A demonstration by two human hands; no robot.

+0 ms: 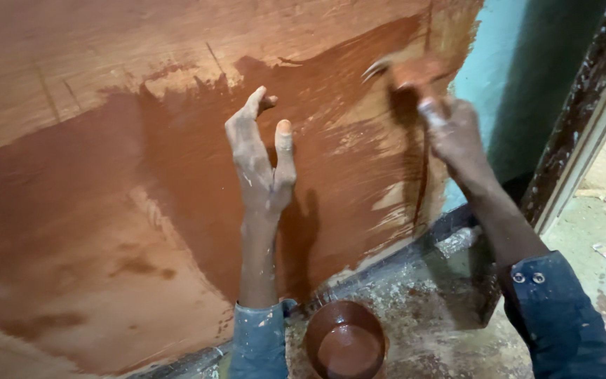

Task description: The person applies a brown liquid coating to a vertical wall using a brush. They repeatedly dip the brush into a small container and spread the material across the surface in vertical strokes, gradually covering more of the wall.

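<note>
Your right hand (457,137) is closed around the handle of a stain-soaked brush (408,70), its blurred head pressed to the far right part of the large upright plywood panel (71,56). Your left hand (264,158) is open, fingers spread, resting flat against the wet reddish-brown stained area (198,175) in the panel's middle. The step in hand looks like spreading stain toward the right edge — pale streaks of bare wood show there, just left of the teal wall (499,63). A round brown bowl of stain (345,344) sits on the dusty floor (429,330) near you, between your blue denim sleeves (555,316). The next stroke calls for working over those pale patches — and for keeping the brush clear of the teal wall.
</note>
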